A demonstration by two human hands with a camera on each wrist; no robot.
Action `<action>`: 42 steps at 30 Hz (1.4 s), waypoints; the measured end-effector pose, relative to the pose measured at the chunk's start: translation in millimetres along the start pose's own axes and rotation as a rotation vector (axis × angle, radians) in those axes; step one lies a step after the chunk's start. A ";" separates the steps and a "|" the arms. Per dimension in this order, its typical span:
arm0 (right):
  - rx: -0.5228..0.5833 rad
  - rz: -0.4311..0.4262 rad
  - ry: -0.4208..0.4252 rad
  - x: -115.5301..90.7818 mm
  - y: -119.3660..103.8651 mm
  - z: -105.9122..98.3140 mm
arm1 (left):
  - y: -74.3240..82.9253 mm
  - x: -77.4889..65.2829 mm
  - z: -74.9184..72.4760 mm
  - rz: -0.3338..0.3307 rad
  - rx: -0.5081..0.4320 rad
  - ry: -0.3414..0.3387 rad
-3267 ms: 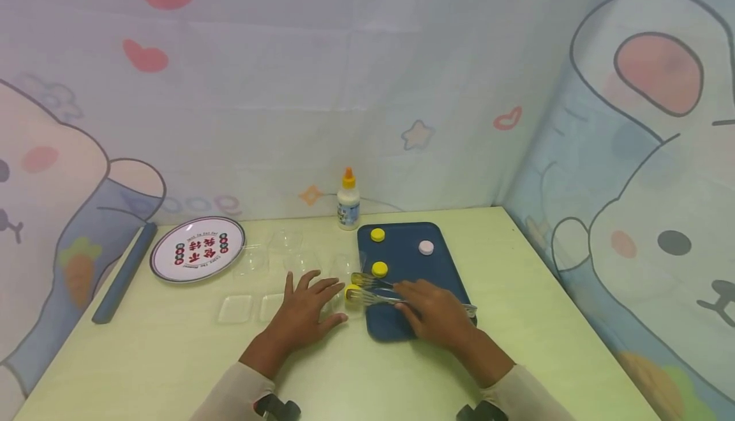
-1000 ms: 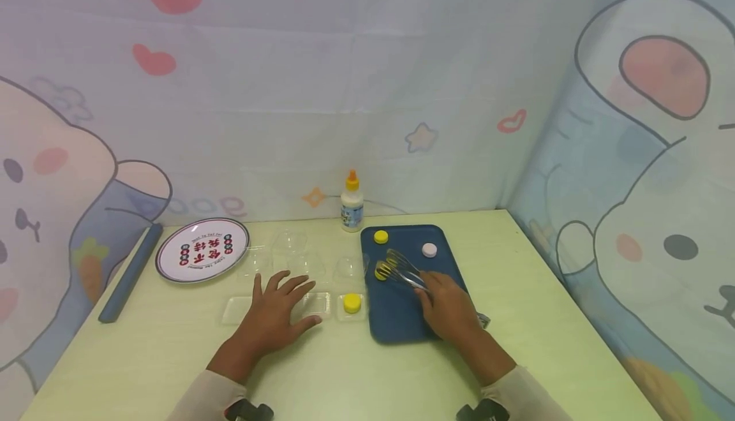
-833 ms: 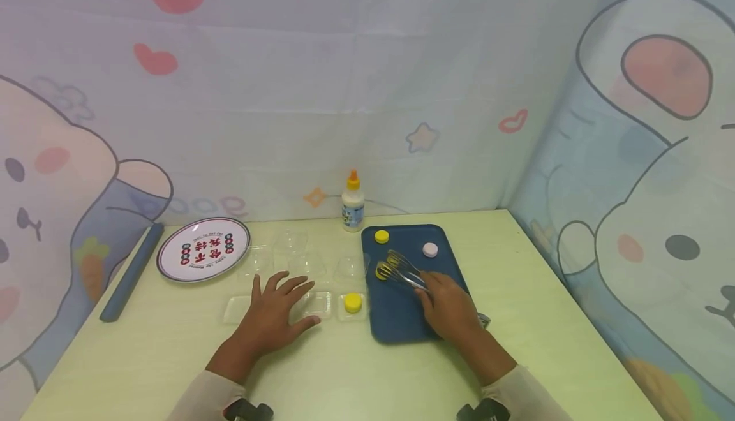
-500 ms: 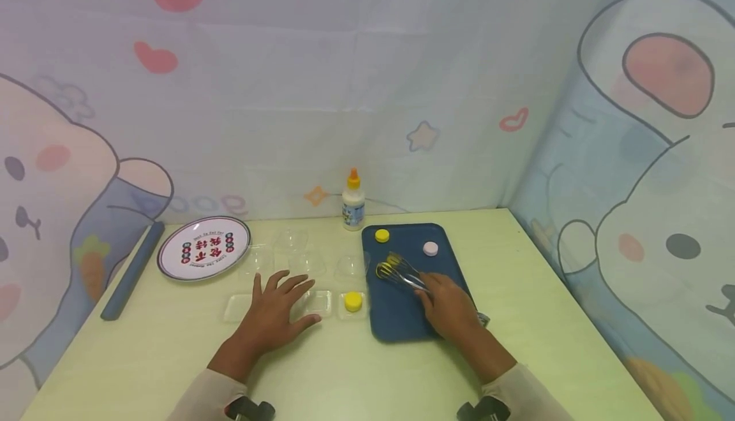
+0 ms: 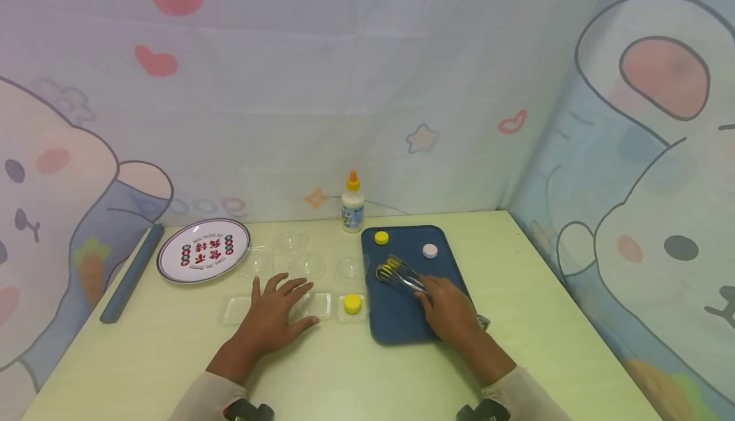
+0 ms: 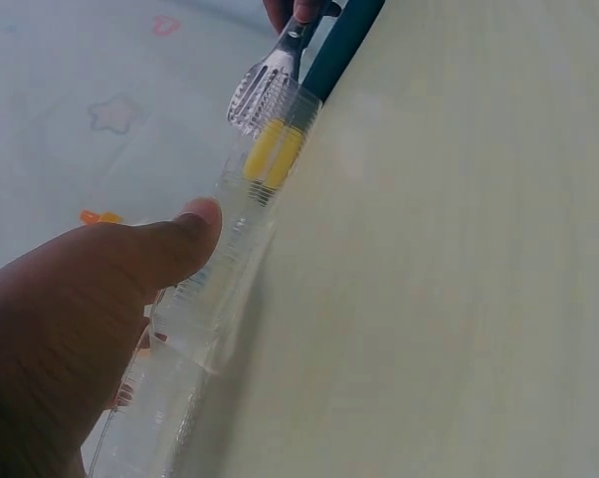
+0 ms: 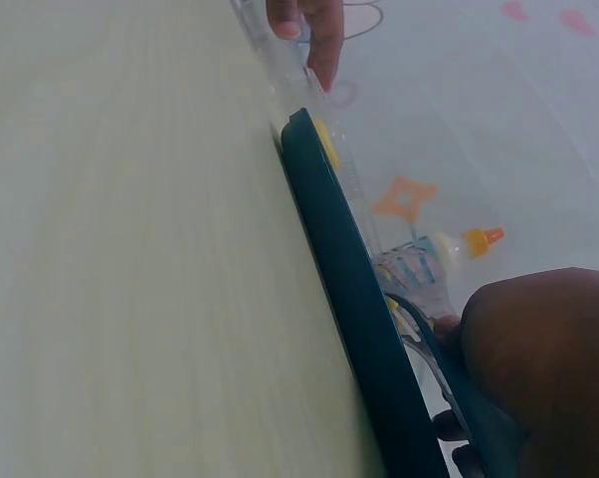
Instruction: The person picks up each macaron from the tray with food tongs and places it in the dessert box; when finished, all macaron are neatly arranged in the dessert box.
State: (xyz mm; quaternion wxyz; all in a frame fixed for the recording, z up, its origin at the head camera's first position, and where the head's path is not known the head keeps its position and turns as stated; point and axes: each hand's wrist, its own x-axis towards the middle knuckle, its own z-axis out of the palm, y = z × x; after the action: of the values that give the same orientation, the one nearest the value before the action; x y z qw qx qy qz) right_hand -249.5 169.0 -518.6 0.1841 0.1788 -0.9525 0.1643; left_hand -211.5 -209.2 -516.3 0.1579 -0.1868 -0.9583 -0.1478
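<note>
Person at a table [image 5: 373, 383]. R hand [image 5: 450, 309] clamped on tongs [image 5: 413, 284], heads at a yellow disc [image 5: 383, 273] on L side of the blue tray [image 5: 402, 322]; can't tell if they pinch it yet. Far yellow disc [image 5: 381, 238] and pink disc [image 5: 430, 251] lie farther back. L hand [image 5: 272, 316]: fingers spread apart, over clear boxes [image 5: 319, 305]; contact unclear. R-most box [image 5: 342, 315] has a boxed disc [image 5: 352, 303]. Prob. best: get heads low either side, squeeze lightly, lift level; L hand steadies boxes w/o pressing hard.

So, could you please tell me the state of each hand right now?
Left hand: open, at the clear plastic containers.
Right hand: closed, holding the metal tongs.
</note>
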 end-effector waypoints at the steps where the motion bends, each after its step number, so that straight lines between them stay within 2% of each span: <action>1: -0.001 -0.001 0.003 -0.4 -0.1 -0.1 | 0.0 -0.2 0.1 0.001 0.000 -0.001; 18: 0.004 -0.070 0.175 -2.9 -2.6 -2.6 | -1.8 -0.2 2.1 0.006 0.004 0.006; 24: 0.017 -0.159 0.252 -3.9 -2.5 -1.5 | -1.3 0.1 1.0 0.002 0.005 0.003; 33: 0.045 -0.296 0.320 -3.7 -7.0 -0.8 | -2.4 -0.6 2.1 0.009 0.006 0.013; 42: 0.085 -0.392 0.319 -4.3 -16.1 1.4 | -2.4 -0.7 2.7 0.008 -0.002 0.014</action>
State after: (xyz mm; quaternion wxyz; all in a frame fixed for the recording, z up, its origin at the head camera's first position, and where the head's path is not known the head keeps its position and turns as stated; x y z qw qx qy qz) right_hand -239.7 155.4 -517.6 0.3524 0.3397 -0.8507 0.1916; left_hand -212.5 -210.6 -519.5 0.1650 -0.1897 -0.9563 -0.1493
